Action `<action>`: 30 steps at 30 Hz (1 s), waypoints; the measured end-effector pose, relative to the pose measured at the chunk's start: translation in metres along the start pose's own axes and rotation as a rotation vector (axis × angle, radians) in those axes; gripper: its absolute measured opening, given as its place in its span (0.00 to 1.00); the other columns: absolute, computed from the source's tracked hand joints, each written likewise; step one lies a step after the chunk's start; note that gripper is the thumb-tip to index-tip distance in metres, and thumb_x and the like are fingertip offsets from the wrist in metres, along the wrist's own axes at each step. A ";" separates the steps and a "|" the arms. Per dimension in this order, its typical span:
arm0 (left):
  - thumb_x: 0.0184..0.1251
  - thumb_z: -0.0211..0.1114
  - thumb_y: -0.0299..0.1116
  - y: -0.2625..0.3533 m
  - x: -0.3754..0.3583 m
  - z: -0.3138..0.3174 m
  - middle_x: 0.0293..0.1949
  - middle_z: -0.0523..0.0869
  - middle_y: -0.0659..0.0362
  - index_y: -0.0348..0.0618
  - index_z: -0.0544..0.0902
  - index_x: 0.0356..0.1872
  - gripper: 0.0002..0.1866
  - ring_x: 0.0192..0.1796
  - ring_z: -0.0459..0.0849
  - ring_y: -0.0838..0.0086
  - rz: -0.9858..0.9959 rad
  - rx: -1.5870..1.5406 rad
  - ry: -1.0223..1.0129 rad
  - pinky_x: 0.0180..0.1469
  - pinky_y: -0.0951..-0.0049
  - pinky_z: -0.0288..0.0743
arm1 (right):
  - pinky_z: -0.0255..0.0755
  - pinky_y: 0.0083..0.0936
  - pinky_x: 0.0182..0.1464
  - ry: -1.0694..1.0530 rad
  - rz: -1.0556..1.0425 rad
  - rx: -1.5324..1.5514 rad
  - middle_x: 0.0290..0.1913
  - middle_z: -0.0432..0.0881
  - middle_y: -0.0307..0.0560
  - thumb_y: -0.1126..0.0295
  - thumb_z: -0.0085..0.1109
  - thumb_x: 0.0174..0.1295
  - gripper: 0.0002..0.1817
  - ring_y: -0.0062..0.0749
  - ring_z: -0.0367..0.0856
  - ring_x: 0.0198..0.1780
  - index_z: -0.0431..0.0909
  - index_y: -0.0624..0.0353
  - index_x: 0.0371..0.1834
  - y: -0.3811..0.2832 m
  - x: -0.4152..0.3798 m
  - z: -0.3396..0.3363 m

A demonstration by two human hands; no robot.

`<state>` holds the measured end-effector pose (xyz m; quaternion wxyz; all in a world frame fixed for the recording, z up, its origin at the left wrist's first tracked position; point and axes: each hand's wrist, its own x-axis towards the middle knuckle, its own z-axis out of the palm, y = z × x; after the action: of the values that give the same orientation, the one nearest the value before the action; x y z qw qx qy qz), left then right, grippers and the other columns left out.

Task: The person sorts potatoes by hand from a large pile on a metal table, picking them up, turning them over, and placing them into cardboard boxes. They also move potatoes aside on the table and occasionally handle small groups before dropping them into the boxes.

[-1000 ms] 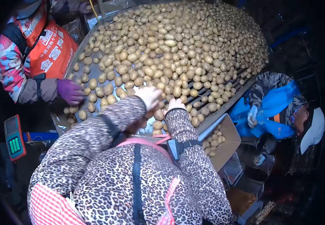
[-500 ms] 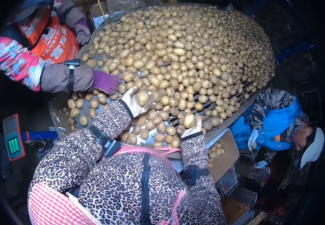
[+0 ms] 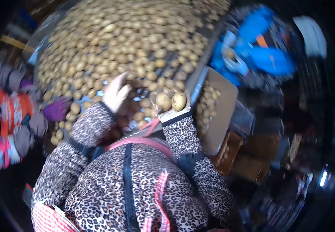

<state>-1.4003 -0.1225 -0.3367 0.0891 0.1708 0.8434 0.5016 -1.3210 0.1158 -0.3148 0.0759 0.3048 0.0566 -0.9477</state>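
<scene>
A wide heap of potatoes [image 3: 109, 46] covers a slatted sorting surface [image 3: 168, 62]. My left hand [image 3: 116, 92], in a pale glove, hovers over the near part of the heap with fingers apart and nothing held. To its right, my right hand [image 3: 172, 107] is palm up and cradles two potatoes side by side, one on the left [image 3: 163, 101] and one on the right [image 3: 178, 101]. The view is blurred by motion, most of all around my left hand.
A cardboard box [image 3: 223, 92] holding potatoes stands at the right edge of the surface. Beyond it a co-worker in blue [image 3: 268, 58] has gloved hands near a potato. At left, another co-worker's purple glove [image 3: 56, 110] rests by the potatoes. More boxes [image 3: 252, 164] stand lower right.
The view has swung to the right. My left hand no longer has the potato it held. My right hand, which showed one potato, now holds two.
</scene>
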 end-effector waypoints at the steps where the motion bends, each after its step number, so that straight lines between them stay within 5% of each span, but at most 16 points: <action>1: 0.65 0.58 0.45 0.001 -0.002 -0.006 0.62 0.76 0.39 0.36 0.71 0.66 0.32 0.66 0.71 0.44 0.187 0.244 0.005 0.67 0.50 0.65 | 0.74 0.48 0.38 0.049 0.028 0.053 0.55 0.80 0.53 0.30 0.54 0.54 0.34 0.62 0.75 0.56 0.78 0.52 0.41 -0.012 -0.025 0.001; 3: 0.62 0.60 0.46 -0.003 -0.020 0.001 0.63 0.75 0.43 0.45 0.71 0.67 0.32 0.69 0.68 0.48 0.258 0.736 -0.112 0.70 0.46 0.58 | 0.75 0.46 0.38 0.075 -0.006 0.152 0.54 0.80 0.53 0.31 0.56 0.54 0.33 0.64 0.75 0.56 0.78 0.52 0.40 -0.035 -0.071 -0.026; 5: 0.59 0.63 0.47 -0.047 -0.046 0.018 0.71 0.65 0.44 0.53 0.67 0.71 0.36 0.75 0.59 0.48 0.278 0.850 -0.304 0.72 0.40 0.53 | 0.76 0.44 0.37 0.152 -0.148 0.260 0.60 0.74 0.51 0.32 0.59 0.52 0.33 0.60 0.71 0.60 0.73 0.48 0.47 -0.047 -0.115 -0.080; 6: 0.57 0.65 0.45 -0.043 -0.056 0.019 0.72 0.63 0.44 0.56 0.65 0.72 0.39 0.76 0.57 0.45 0.116 0.918 -0.432 0.73 0.40 0.51 | 0.76 0.45 0.39 0.200 -0.217 0.316 0.58 0.76 0.51 0.31 0.57 0.53 0.34 0.61 0.72 0.60 0.75 0.50 0.45 -0.051 -0.139 -0.106; 8: 0.54 0.67 0.42 -0.081 -0.065 0.016 0.74 0.61 0.44 0.58 0.63 0.74 0.42 0.75 0.57 0.43 0.323 0.931 -0.358 0.73 0.39 0.51 | 0.77 0.47 0.41 0.074 -0.323 0.610 0.55 0.78 0.50 0.31 0.56 0.54 0.34 0.60 0.74 0.58 0.76 0.52 0.46 -0.050 -0.182 -0.169; 10: 0.54 0.66 0.41 -0.084 -0.063 0.017 0.74 0.60 0.44 0.59 0.61 0.75 0.43 0.75 0.56 0.43 0.295 0.948 -0.372 0.73 0.40 0.51 | 0.78 0.49 0.44 -0.104 -0.374 0.916 0.52 0.80 0.50 0.32 0.56 0.55 0.35 0.59 0.76 0.57 0.76 0.53 0.46 -0.046 -0.221 -0.212; 12: 0.56 0.64 0.38 -0.086 -0.061 0.016 0.74 0.60 0.44 0.55 0.59 0.76 0.43 0.76 0.56 0.44 0.335 0.974 -0.373 0.73 0.43 0.52 | 0.78 0.51 0.45 0.049 -0.525 1.025 0.50 0.80 0.51 0.31 0.55 0.56 0.35 0.58 0.78 0.55 0.76 0.54 0.45 -0.049 -0.250 -0.227; 15: 0.56 0.63 0.40 -0.089 -0.056 0.013 0.74 0.59 0.42 0.53 0.57 0.77 0.44 0.74 0.58 0.41 0.343 0.982 -0.413 0.73 0.43 0.53 | 0.76 0.49 0.48 0.415 -0.909 0.579 0.47 0.81 0.46 0.31 0.52 0.59 0.32 0.55 0.77 0.55 0.76 0.51 0.44 -0.061 -0.281 -0.220; 19: 0.56 0.63 0.41 -0.070 -0.053 0.014 0.72 0.61 0.39 0.48 0.57 0.76 0.44 0.72 0.60 0.39 0.291 0.990 -0.447 0.73 0.44 0.55 | 0.73 0.49 0.53 0.641 -0.984 0.516 0.41 0.81 0.36 0.34 0.52 0.61 0.27 0.45 0.79 0.51 0.77 0.47 0.39 -0.103 -0.296 -0.211; 20: 0.55 0.66 0.40 -0.072 -0.054 0.014 0.73 0.61 0.40 0.48 0.59 0.75 0.44 0.73 0.58 0.40 0.262 0.968 -0.451 0.74 0.45 0.52 | 0.73 0.47 0.53 0.249 -1.027 0.285 0.35 0.79 0.34 0.34 0.49 0.63 0.27 0.40 0.79 0.43 0.75 0.48 0.32 -0.117 -0.300 -0.250; 22: 0.55 0.65 0.38 -0.079 -0.054 0.013 0.72 0.61 0.39 0.47 0.59 0.75 0.44 0.72 0.60 0.40 0.298 0.967 -0.427 0.73 0.45 0.55 | 0.74 0.43 0.49 -0.039 -1.089 0.086 0.21 0.67 0.32 0.35 0.41 0.67 0.31 0.33 0.69 0.27 0.63 0.49 0.16 -0.145 -0.302 -0.285; 23: 0.55 0.65 0.38 -0.080 -0.055 0.013 0.72 0.61 0.38 0.47 0.59 0.75 0.44 0.71 0.61 0.40 0.314 0.967 -0.413 0.73 0.46 0.56 | 0.75 0.41 0.46 0.066 -1.143 0.118 0.13 0.58 0.33 0.36 0.37 0.69 0.37 0.31 0.59 0.19 0.54 0.49 0.07 -0.158 -0.301 -0.273; 24: 0.54 0.66 0.37 -0.080 -0.056 0.013 0.72 0.61 0.39 0.47 0.59 0.75 0.44 0.71 0.62 0.40 0.319 0.967 -0.406 0.73 0.46 0.56 | 0.72 0.45 0.53 0.353 -1.116 0.349 0.16 0.63 0.33 0.34 0.38 0.67 0.35 0.32 0.65 0.22 0.60 0.49 0.10 -0.172 -0.305 -0.257; 26: 0.54 0.66 0.36 -0.078 -0.057 0.015 0.72 0.62 0.40 0.47 0.59 0.75 0.44 0.71 0.62 0.41 0.262 1.008 -0.399 0.72 0.46 0.57 | 0.73 0.50 0.56 0.608 -1.103 0.414 0.21 0.70 0.31 0.31 0.38 0.66 0.34 0.34 0.74 0.32 0.66 0.48 0.15 -0.194 -0.304 -0.241; 30: 0.55 0.66 0.36 -0.075 -0.058 0.018 0.73 0.60 0.40 0.47 0.60 0.75 0.43 0.71 0.61 0.41 0.242 1.025 -0.386 0.73 0.47 0.56 | 0.75 0.47 0.54 0.768 -1.068 0.462 0.21 0.70 0.31 0.32 0.40 0.65 0.34 0.34 0.74 0.32 0.65 0.49 0.14 -0.202 -0.293 -0.205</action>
<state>-1.3558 -0.1629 -0.4123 0.0891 0.3766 0.9220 -0.0063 -1.0046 0.3777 -0.2963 -0.4925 0.5571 0.0185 -0.6683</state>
